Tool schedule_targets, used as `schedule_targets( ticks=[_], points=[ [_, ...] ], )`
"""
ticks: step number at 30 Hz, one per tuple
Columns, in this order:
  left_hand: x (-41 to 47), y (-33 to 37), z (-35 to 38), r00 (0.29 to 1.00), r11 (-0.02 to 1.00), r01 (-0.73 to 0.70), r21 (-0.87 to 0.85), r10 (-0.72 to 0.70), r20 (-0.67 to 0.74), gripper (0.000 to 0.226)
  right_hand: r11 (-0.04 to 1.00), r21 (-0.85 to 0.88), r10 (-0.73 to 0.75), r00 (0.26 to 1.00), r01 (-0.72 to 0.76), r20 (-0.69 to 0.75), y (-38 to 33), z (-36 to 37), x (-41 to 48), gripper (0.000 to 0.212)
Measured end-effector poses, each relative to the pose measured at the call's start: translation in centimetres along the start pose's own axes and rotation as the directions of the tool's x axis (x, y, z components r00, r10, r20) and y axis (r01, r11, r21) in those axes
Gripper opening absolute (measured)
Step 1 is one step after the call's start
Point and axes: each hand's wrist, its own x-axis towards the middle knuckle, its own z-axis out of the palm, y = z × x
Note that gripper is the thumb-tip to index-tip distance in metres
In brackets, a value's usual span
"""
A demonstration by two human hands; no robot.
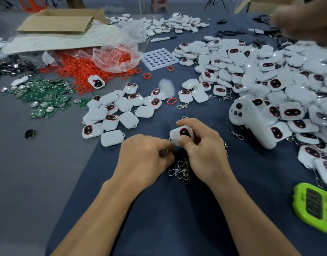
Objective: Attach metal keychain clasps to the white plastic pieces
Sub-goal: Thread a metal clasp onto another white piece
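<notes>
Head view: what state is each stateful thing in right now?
Left hand: pinching a metal clasp.
Right hand: gripping a white piece, dark face up.
Clasp pile: loose, tangled.
Cardboard box: flaps open.
Plastic bag: open, red rings spilled.
Hole tray: empty.

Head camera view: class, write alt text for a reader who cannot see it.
Two bare hands work over a dark blue table: the right hand holds a white plastic piece while the left hand brings a metal clasp to its corner. Loose clasps lie just below, with heaps of white pieces beyond and right.
</notes>
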Motion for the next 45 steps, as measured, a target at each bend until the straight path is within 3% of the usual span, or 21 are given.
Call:
schedule_targets(
  ticks=[2,3,6,8,10,12,14,16,21,24,31,36,41,45],
  points=[
    [-0.1,0.3,-0.2,0.996,0.997,0.064,-0.030,-0.066,-0.063,0.013,1.000,-0.020,0.006,1.000,-0.007,-0.013,0.1,0.0,0.1,0.030],
    [0.0,0.2,-0.4,0.976,0.979,0.192,-0.074,-0.198,-0.092,0.013,1.000,-0.024,0.008,1.000,-0.009,-0.018,0.2,0.0,0.1,0.030],
    [0.4,-1.0,-1.0,0.777,0.806,0.561,-0.190,-0.592,-0.215,0.016,1.000,0.006,0.021,1.000,-0.021,-0.013,0.2,-0.2,0.1,0.030],
    [0.4,-1.4,-1.3,0.711,0.760,0.644,-0.083,-0.635,-0.302,0.015,0.999,0.023,0.032,0.999,-0.032,-0.007,0.2,-0.3,0.0,0.029],
    [0.2,-1.3,-1.1,0.822,0.830,0.554,0.062,-0.533,-0.203,0.016,1.000,0.006,0.030,1.000,-0.030,-0.001,0.2,-0.3,0.0,0.028],
    [0.0,-0.7,-0.8,0.934,0.936,0.352,0.026,-0.353,0.056,0.017,1.000,-0.015,0.019,1.000,-0.019,0.002,0.1,-0.2,0.0,0.026],
    [0.4,-0.4,-1.1,0.932,0.947,0.300,-0.114,-0.266,0.248,0.018,1.000,-0.003,0.011,1.000,-0.011,0.006,0.1,-0.3,0.0,0.026],
    [0.7,-0.7,-1.1,0.920,0.928,0.321,-0.188,-0.259,0.294,0.015,1.000,0.025,0.012,1.000,-0.013,0.016,0.1,-0.3,0.0,0.026],
    [0.2,-0.7,-0.7,0.959,0.964,0.233,-0.130,-0.206,0.192,0.018,1.000,-0.030,0.002,1.000,-0.001,0.028,0.3,-0.1,0.0,0.027],
    [0.0,-0.8,-0.6,0.976,0.979,0.196,-0.062,-0.188,0.114,0.007,0.995,-0.103,-0.009,0.998,0.016,0.065,0.3,0.1,-0.1,0.028],
    [0.0,-0.6,-0.6,0.970,0.980,0.197,-0.016,-0.192,0.147,0.020,0.997,-0.077,-0.011,0.999,0.013,0.031,0.3,-0.1,0.1,0.029],
    [0.1,-0.7,-0.8,0.965,0.979,0.199,-0.052,-0.187,0.185,0.009,0.994,-0.106,-0.018,0.998,0.025,0.058,0.3,-0.1,0.0,0.029],
    [0.0,-0.7,-0.6,0.980,0.988,0.150,-0.047,-0.143,0.141,0.010,0.988,-0.145,-0.035,0.997,0.044,0.067,0.2,0.0,-0.1,0.027],
    [-0.1,-0.7,-0.4,1.000,0.999,0.014,0.047,-0.015,0.012,0.011,0.987,-0.142,-0.061,0.996,0.071,0.072,0.0,0.2,-0.3,0.029]
  ],
)
